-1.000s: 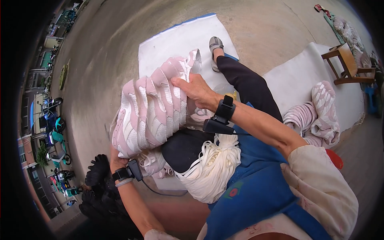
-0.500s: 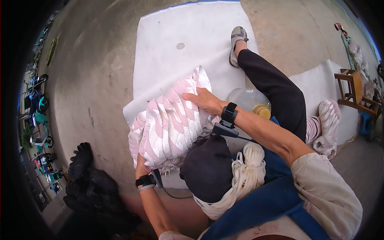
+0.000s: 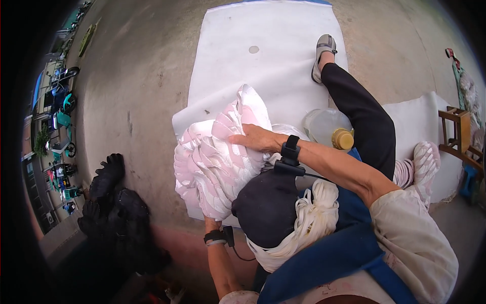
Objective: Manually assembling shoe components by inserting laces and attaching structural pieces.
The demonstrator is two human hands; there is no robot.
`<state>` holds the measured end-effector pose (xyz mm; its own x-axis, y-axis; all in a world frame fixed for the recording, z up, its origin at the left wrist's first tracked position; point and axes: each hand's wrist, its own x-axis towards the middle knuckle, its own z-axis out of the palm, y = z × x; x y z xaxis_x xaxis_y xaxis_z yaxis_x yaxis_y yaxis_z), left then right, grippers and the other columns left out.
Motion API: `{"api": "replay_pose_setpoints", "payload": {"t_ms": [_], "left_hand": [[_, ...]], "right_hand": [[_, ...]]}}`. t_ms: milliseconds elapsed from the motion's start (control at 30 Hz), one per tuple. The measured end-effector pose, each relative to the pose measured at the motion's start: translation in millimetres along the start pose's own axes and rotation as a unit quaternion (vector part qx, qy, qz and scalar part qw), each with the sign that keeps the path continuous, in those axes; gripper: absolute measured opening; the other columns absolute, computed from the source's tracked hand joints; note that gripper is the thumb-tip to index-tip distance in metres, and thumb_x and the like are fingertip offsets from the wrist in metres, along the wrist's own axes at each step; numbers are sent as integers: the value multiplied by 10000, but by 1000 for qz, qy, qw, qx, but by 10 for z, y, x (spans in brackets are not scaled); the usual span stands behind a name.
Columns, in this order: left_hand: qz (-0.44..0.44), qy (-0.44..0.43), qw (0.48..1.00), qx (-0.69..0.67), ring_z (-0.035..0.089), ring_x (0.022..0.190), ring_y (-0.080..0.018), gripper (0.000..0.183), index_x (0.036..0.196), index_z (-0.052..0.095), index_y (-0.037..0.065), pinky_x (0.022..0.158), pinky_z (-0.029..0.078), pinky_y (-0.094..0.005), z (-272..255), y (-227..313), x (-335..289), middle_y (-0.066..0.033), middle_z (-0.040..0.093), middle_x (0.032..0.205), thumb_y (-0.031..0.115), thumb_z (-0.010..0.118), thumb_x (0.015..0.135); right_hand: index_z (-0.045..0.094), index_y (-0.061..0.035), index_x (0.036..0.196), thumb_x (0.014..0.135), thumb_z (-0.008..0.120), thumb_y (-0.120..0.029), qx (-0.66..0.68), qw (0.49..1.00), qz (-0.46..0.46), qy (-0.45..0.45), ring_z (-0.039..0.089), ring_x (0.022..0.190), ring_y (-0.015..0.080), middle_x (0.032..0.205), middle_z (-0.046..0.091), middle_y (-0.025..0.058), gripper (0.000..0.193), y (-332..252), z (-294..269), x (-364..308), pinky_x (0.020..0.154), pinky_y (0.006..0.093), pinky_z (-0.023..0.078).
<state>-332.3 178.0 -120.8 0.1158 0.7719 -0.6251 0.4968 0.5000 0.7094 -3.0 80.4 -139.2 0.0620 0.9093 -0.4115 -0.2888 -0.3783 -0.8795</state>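
Note:
A thick bundle of pink-and-white shoe uppers (image 3: 205,167), layered one over another, is between my two hands above the white sheet. My right hand (image 3: 259,138) is closed over its upper right part, the thumb lying across the layers. From below, my left hand (image 3: 212,222) holds the bundle's near end; its fingers are hidden under the uppers. Right beside the bundle is a dark rounded shape (image 3: 266,215), perhaps my knee under black cloth. A hank of white laces or cords (image 3: 321,205) drapes over it. Each wrist wears a black strap with a small device.
A clear plastic jug (image 3: 324,124) with a yellow cap stands by my outstretched leg. More pink-and-white uppers (image 3: 425,167) lie at the right near a wooden stool (image 3: 458,129). Black stacked pieces (image 3: 126,218) lie at the left on concrete. Parked scooters (image 3: 63,124) line the far left.
The bundle has turned and folded in on itself, its layers now bunched. My left hand has gone further under it. The whole view has shifted slightly.

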Motion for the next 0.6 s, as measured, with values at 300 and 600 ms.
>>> {"api": "replay_pose_setpoints", "payload": {"t_ms": [300, 600], "left_hand": [[272, 171, 895, 310, 613, 1026, -265, 283, 1183, 567, -30, 906, 469, -364, -508, 535, -169, -157, 632, 1138, 63, 498, 924], [577, -221, 583, 527, 468, 1254, -375, 392, 1230, 540, 40, 1103, 249, -547, 1229, 1838, -509, -132, 607, 1179, 75, 604, 845]], "right_hand": [[532, -95, 902, 938, 460, -579, 151, 985, 57, -54, 300, 758, 123, 830, 359, -20, 491, -61, 141, -190, 691, 324, 332], [503, -67, 751, 871, 509, -289, 92, 989, -48, -102, 343, 637, 99, 683, 384, -31, 252, -165, 243, -230, 541, 292, 311]]}}
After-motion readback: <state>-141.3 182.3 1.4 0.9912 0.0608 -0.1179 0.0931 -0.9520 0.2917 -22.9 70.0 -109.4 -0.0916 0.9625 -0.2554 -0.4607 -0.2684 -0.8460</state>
